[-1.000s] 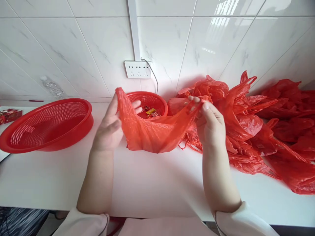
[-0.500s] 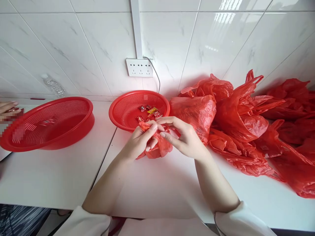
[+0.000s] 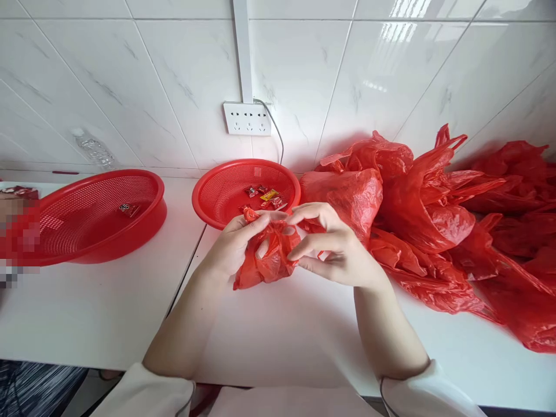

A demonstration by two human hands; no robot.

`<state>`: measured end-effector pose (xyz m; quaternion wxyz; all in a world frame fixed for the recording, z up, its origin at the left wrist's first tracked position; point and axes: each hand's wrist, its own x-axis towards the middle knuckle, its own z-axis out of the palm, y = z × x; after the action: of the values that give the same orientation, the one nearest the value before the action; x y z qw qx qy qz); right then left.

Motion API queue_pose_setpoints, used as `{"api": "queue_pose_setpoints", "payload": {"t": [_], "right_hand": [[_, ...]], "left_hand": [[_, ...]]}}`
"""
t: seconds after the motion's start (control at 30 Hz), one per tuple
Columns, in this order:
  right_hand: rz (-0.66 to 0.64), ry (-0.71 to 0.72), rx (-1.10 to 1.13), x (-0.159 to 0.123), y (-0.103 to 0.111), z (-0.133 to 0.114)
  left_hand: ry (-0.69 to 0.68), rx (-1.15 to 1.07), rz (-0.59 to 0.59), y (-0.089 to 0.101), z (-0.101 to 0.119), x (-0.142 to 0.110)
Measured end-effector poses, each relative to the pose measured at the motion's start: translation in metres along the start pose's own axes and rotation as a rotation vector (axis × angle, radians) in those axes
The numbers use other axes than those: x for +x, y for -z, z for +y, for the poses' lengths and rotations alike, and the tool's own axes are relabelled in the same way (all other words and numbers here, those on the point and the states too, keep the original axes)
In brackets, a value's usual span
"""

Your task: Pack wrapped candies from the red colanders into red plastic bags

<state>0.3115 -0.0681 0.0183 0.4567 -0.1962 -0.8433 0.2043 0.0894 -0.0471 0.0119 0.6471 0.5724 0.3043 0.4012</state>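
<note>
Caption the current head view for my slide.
Left hand and right hand handling a crumpled red bag before a red basket holding small wrapped packets.

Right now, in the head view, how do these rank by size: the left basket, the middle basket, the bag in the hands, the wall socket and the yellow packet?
1. Left basket
2. Middle basket
3. Held bag, partly covered
4. Wall socket
5. Yellow packet

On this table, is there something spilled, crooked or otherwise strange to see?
Nothing clearly stands out. Small packets lie inside the middle basket, none visibly spilled beside it. The left basket looks slanted, but the wide view may cause this. The bag in the left hand is merely crumpled.
</note>
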Motion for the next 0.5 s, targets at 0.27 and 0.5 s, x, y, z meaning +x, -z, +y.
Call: {"api": "queue_pose_setpoints", "payload": {"t": [0.27, 0.5], "right_hand": [[-0.026, -0.376, 0.572, 0.001, -0.026, 0.022], [0.032, -0.463, 0.564, 0.001, -0.037, 0.033]], "left_hand": [[-0.374, 0.789, -0.115, -0.005, 0.012, -0.017], [-0.869, 1.245, 0.208, -0.009, 0.000, -0.008]]}}
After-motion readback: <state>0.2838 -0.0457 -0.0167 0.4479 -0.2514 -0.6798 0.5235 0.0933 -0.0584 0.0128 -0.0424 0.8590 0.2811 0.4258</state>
